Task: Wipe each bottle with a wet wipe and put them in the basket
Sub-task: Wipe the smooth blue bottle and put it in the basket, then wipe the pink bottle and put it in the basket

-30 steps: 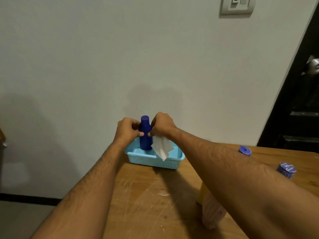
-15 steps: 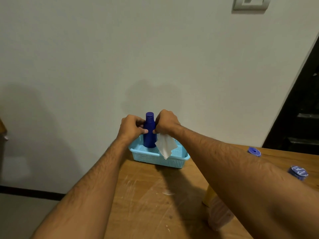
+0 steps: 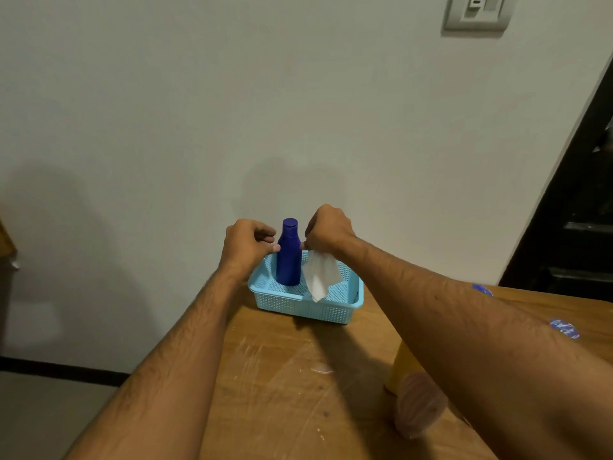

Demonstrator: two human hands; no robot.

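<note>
A dark blue bottle (image 3: 288,257) stands upright in the left part of a light blue mesh basket (image 3: 331,312) at the table's far edge by the wall. My left hand (image 3: 247,247) is just left of the bottle with its fingers curled; only the thumb tip touches the bottle's shoulder. Close to the bottle's right side, my right hand (image 3: 326,230) pinches a white wet wipe (image 3: 320,275), which hangs down over the basket's inside.
Under my right forearm stand a yellow bottle (image 3: 403,370) and a pinkish ribbed bottle (image 3: 419,405). Two blue-capped items (image 3: 481,289) (image 3: 564,328) sit further right on the wooden table (image 3: 282,393). The table's left edge drops to the floor; a dark door (image 3: 580,210) is at right.
Both hands gripped the blue bottle over the basket before. Now the bottle stands in the basket and my left hand's fingers have come off it, leaving only the thumb tip touching.
</note>
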